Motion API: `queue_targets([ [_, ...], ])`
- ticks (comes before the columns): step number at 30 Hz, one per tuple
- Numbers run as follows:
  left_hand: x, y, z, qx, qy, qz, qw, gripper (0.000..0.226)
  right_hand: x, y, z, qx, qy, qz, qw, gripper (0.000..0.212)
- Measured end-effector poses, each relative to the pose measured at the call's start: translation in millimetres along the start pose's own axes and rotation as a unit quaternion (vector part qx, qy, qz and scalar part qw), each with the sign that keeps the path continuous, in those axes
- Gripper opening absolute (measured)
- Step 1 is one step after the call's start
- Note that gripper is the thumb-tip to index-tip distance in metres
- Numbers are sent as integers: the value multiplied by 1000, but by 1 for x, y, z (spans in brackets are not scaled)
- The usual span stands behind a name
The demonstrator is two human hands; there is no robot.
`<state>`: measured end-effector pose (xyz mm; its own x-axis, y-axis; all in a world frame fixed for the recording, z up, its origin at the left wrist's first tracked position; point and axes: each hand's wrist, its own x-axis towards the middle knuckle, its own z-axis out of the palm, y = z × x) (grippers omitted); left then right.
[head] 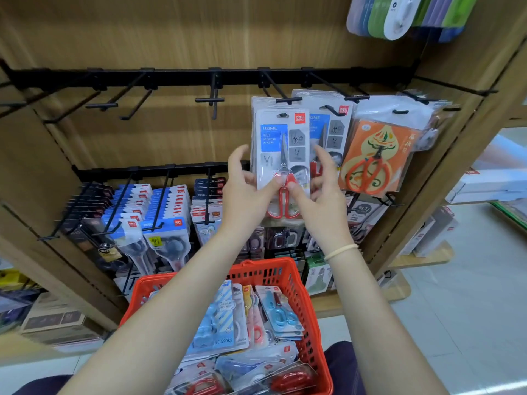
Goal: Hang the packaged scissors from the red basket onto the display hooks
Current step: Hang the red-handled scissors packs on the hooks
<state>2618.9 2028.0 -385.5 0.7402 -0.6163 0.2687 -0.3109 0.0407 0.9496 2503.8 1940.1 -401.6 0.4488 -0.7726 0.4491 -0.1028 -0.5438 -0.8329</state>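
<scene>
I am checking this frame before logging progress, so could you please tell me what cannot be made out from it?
Head view only:
- Whether the front scissors pack sits fully on its hook: too small to tell.
- Packs behind it: hidden by the front pack.
- Small print on the blue label: blurred.
- Lower contents of the red basket: covered by the left forearm and cut off by the bottom edge.

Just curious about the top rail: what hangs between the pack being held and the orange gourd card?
In the head view, another Deli HOME scissors pack hangs between the held pack and the orange gourd scissors card.
</scene>
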Motion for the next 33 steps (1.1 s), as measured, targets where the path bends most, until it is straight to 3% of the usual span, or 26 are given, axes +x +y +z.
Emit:
queue_targets([
  [3,9,-11,-6,124,-47,101,986,74,9,10,3,-126,-56,-47,989,65],
  [5,22,-18,-8,188,-71,111,973,72,18,14,8,-187,-87,-43,978,66],
  [11,54,-23,-11,292,-102,109,945,79,43,22,22,-216,-107,-48,969,75],
  [20,71,-31,-15,268,-158,90,946,70,55,26,26,-227,-105,-22,968,71],
  [26,3,-57,-53,266,-114,121,950,53,3,13,30,-160,-39,-15,986,47],
  [29,-58,-104,-96,292,-75,94,949,50,-41,20,51,-97,-118,-3,988,31],
  [33,-147,-182,-165,376,-68,24,924,55,-114,42,96,-87,-294,42,951,11],
])
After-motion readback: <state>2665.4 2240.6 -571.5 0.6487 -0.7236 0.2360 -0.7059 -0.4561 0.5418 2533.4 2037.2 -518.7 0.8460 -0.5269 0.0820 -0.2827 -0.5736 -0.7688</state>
